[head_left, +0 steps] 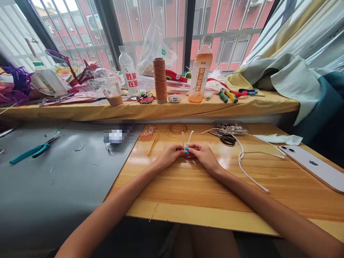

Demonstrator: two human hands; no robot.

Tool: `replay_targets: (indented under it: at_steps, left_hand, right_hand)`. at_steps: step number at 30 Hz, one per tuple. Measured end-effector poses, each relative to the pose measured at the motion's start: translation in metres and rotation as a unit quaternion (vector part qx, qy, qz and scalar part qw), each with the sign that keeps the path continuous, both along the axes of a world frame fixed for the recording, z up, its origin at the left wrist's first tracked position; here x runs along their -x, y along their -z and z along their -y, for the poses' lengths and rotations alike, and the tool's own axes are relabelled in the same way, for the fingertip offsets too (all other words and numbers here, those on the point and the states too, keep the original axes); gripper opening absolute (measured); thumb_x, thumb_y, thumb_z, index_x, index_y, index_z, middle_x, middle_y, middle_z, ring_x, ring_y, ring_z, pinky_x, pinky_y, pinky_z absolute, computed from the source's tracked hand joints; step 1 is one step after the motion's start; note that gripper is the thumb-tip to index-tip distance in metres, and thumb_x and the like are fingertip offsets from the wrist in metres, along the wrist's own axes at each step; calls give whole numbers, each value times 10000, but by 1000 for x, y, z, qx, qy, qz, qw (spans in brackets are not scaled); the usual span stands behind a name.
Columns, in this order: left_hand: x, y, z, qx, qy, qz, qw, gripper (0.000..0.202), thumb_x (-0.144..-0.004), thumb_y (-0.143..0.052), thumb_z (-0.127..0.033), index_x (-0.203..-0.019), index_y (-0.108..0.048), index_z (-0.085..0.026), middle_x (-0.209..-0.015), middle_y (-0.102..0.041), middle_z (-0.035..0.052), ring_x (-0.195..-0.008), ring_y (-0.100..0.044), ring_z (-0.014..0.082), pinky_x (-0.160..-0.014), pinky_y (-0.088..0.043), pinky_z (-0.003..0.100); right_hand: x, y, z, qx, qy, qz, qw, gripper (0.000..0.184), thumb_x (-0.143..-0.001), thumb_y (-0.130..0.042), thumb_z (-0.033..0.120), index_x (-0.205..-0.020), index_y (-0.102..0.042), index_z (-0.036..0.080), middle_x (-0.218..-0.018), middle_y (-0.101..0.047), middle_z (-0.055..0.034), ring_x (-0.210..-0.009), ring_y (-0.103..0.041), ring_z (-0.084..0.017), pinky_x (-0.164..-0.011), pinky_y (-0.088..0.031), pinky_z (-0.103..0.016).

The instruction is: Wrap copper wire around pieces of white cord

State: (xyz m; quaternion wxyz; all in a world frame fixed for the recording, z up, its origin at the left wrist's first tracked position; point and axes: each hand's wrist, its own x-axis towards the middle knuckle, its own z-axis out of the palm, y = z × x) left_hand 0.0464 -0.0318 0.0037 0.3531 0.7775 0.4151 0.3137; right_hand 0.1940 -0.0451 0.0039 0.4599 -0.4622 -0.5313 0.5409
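Note:
Above the wooden table, my left hand and my right hand meet, fingers pinched together. Between them is a white cord, its two ends standing up in a narrow V. Both hands grip it near the base of the V, where the fingers hide most of the rest. Blue shows on the nails at the fingertips. Left of my left hand lies a thin golden stick-like tool. Right of my right hand, another length of white cord curves loosely across the wood.
Black-handled scissors lie by a clear tray of small pieces. A white phone rests at the right. Thread coils sit at the back. Teal pliers lie on the grey mat. Bottles and a brown thread spool crowd the sill.

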Motion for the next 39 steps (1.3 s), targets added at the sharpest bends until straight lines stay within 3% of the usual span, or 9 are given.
replay_targets:
  at_steps: [4,11,17,23,28,33,39]
  left_hand:
    - [2,-5,-1,15,30,-13,999,200,-739,-445,-239,-722,-608,-123,-709,-621,11,-659,-515,114,-612,-372,190]
    - [1,-2,-1,-70,-33,-11,997,60,-701,-493,-166,-703,-547,-139,-702,-579,5,-656,-501,104,-616,-377,195]
    - [0,3,-2,-46,-55,24,997,55,-704,-483,-163,-681,-529,-142,-679,-573,0,-635,-510,102,-606,-395,202]
    - [-1,5,-2,-24,-72,30,997,47,-705,-487,-161,-669,-512,-145,-681,-575,-1,-637,-516,103,-599,-400,204]
    - [-2,7,-3,-12,-94,53,994,56,-689,-526,-174,-736,-518,-145,-742,-576,2,-659,-519,100,-600,-404,202]
    - [0,6,-6,0,-69,95,993,143,-706,-516,-258,-763,-570,-138,-730,-584,7,-673,-521,102,-595,-397,189]
    - [1,1,-5,30,-91,138,986,180,-687,-519,-294,-684,-597,-131,-586,-559,-14,-494,-434,66,-465,-320,174]
  right_hand:
    - [0,-1,-1,7,-8,1,1000,121,-610,-619,210,-702,-638,132,-613,-642,-7,-533,-577,-92,-563,-499,-216]
    - [-3,1,-2,-3,-57,-4,998,167,-608,-601,245,-731,-671,155,-686,-654,-1,-619,-581,-103,-620,-487,-229]
    - [-5,-1,-3,-8,-93,19,995,238,-600,-599,313,-774,-677,170,-720,-661,-3,-665,-583,-125,-701,-467,-287]
    - [-4,-3,1,-44,-123,51,990,290,-593,-613,277,-854,-657,158,-775,-661,-15,-719,-579,-137,-727,-441,-284]
    - [0,0,4,-79,-83,73,991,283,-618,-591,262,-878,-647,161,-788,-659,-22,-698,-579,-134,-674,-447,-259]
    - [1,-5,5,-77,-67,105,989,226,-627,-573,279,-798,-670,168,-758,-661,-6,-689,-579,-145,-686,-448,-274]
    - [-4,3,-2,-83,-92,122,985,252,-640,-562,321,-819,-670,181,-779,-655,9,-705,-577,-158,-704,-433,-275]
